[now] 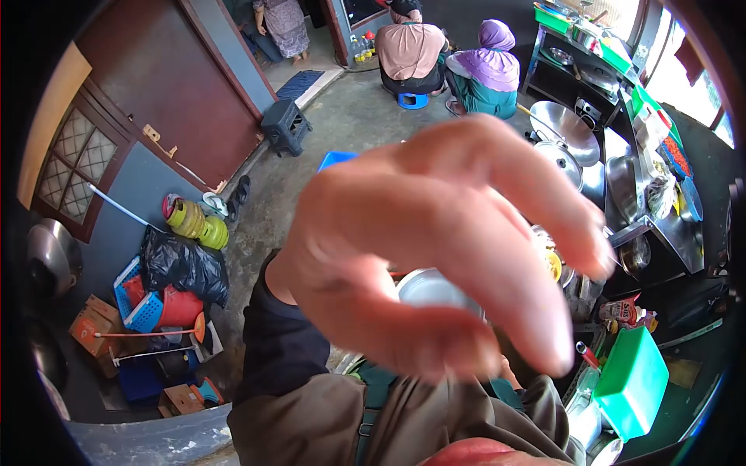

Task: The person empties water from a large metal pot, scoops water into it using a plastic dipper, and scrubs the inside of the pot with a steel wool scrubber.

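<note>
My left hand (435,233) is raised very close to the camera and fills the middle of the view, slightly blurred. Its fingers are bent but apart from the thumb, with nothing between them. Behind it, partly covered, shows a pale round metal basin (427,287). Low beside my lap, a small patch of skin appears to be my right hand (509,373); its fingers are hidden behind the left hand, so what it holds cannot be seen. Brown cloth (311,419) covers my lap.
Two people (412,50) sit low at the back; another stands in the doorway. Large woks (567,128) and a metal rack (668,233) line the right, above a green crate (633,380). Gas cylinders (186,217), a black bag (183,264) and a stool (286,124) stand left.
</note>
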`<action>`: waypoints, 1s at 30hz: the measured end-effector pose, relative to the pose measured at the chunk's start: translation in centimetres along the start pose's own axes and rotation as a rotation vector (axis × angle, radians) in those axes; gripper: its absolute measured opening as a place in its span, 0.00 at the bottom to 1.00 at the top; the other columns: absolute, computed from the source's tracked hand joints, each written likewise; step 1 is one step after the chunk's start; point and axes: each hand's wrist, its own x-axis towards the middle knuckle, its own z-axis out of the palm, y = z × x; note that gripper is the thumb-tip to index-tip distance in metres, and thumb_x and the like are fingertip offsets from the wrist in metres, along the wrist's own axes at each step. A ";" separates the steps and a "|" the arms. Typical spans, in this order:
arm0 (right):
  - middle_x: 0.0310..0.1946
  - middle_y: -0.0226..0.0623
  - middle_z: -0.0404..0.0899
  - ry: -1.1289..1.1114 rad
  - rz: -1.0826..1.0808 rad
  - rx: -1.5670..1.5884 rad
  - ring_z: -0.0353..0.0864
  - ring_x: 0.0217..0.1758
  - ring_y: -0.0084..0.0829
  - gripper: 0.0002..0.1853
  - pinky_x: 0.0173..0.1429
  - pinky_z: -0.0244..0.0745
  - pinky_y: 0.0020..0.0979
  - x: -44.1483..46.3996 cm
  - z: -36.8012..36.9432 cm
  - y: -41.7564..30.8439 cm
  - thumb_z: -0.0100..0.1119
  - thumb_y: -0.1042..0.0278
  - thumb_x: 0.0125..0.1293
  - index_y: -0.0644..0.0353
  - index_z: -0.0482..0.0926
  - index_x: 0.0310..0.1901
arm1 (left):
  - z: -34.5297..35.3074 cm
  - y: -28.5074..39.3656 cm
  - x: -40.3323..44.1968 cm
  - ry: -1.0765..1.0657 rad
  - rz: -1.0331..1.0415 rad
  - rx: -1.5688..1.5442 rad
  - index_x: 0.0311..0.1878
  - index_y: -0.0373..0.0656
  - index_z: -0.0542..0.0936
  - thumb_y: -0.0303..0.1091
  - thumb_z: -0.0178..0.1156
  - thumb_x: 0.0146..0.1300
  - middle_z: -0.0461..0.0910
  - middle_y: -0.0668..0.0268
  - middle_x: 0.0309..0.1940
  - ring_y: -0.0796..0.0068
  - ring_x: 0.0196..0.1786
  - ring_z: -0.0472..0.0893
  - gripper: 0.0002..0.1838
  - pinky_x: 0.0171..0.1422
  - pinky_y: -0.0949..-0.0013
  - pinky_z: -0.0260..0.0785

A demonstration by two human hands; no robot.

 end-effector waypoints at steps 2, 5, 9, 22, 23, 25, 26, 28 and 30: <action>0.50 0.46 0.78 0.007 0.014 0.026 0.77 0.56 0.42 0.22 0.62 0.70 0.37 -0.4 -0.1 0.0 0.54 0.60 0.55 0.56 0.78 0.51 | 0.2 -0.6 0.7 -0.041 0.013 -0.025 0.43 0.38 0.75 0.30 0.48 0.66 0.72 0.49 0.49 0.50 0.58 0.74 0.08 0.55 0.53 0.72; 0.50 0.46 0.78 0.021 0.007 0.041 0.77 0.55 0.42 0.21 0.62 0.70 0.37 -0.9 -0.6 -0.7 0.54 0.60 0.55 0.56 0.78 0.51 | 0.5 -2.3 1.4 -0.075 -0.002 -0.054 0.43 0.38 0.75 0.31 0.49 0.66 0.72 0.49 0.49 0.50 0.57 0.74 0.08 0.55 0.53 0.72; 0.50 0.46 0.79 0.036 0.009 0.054 0.77 0.55 0.42 0.21 0.61 0.70 0.37 -1.2 -1.0 -0.8 0.54 0.60 0.55 0.56 0.78 0.51 | 1.0 -3.5 1.6 -0.077 -0.013 -0.093 0.43 0.38 0.75 0.31 0.49 0.66 0.73 0.49 0.49 0.50 0.57 0.74 0.08 0.55 0.53 0.72; 0.49 0.46 0.79 0.022 0.006 0.031 0.77 0.54 0.42 0.21 0.61 0.71 0.37 -1.4 -1.0 -0.7 0.55 0.60 0.54 0.56 0.79 0.50 | 2.3 -2.0 -0.2 -0.058 0.019 -0.186 0.43 0.38 0.76 0.31 0.51 0.65 0.74 0.49 0.49 0.52 0.56 0.75 0.09 0.55 0.54 0.72; 0.49 0.46 0.79 0.021 0.004 0.027 0.77 0.54 0.42 0.21 0.61 0.71 0.37 -1.5 -0.9 -0.6 0.55 0.60 0.54 0.56 0.79 0.50 | 2.3 -1.9 -0.2 -0.057 0.016 -0.189 0.43 0.38 0.76 0.31 0.51 0.65 0.74 0.49 0.49 0.52 0.56 0.75 0.09 0.55 0.54 0.72; 0.49 0.46 0.79 0.022 0.003 0.030 0.77 0.54 0.42 0.21 0.61 0.71 0.37 -1.5 -0.9 -0.6 0.55 0.60 0.54 0.56 0.79 0.50 | 1.8 -2.0 0.1 -0.054 0.005 -0.187 0.43 0.38 0.76 0.31 0.52 0.65 0.74 0.49 0.48 0.52 0.55 0.75 0.09 0.55 0.54 0.72; 0.49 0.46 0.79 0.023 0.003 0.028 0.77 0.54 0.42 0.21 0.61 0.71 0.37 -1.5 -0.9 -0.7 0.55 0.60 0.54 0.56 0.79 0.50 | 1.8 -1.9 0.0 -0.050 0.000 -0.188 0.43 0.38 0.77 0.31 0.52 0.65 0.74 0.50 0.48 0.52 0.55 0.75 0.09 0.55 0.55 0.72; 0.49 0.46 0.79 0.025 0.002 0.031 0.77 0.54 0.42 0.21 0.60 0.71 0.37 -1.5 -0.9 -0.7 0.55 0.60 0.54 0.56 0.79 0.50 | 1.7 -1.7 0.0 -0.049 -0.008 -0.188 0.43 0.38 0.77 0.31 0.52 0.65 0.74 0.50 0.48 0.52 0.55 0.75 0.09 0.55 0.55 0.72; 0.49 0.46 0.79 0.027 0.002 0.030 0.77 0.54 0.43 0.21 0.60 0.71 0.37 -1.6 -0.9 -0.7 0.55 0.60 0.54 0.56 0.79 0.50 | 1.9 -1.3 -0.1 -0.051 -0.002 -0.194 0.43 0.38 0.77 0.31 0.52 0.65 0.74 0.50 0.48 0.52 0.55 0.75 0.09 0.55 0.55 0.72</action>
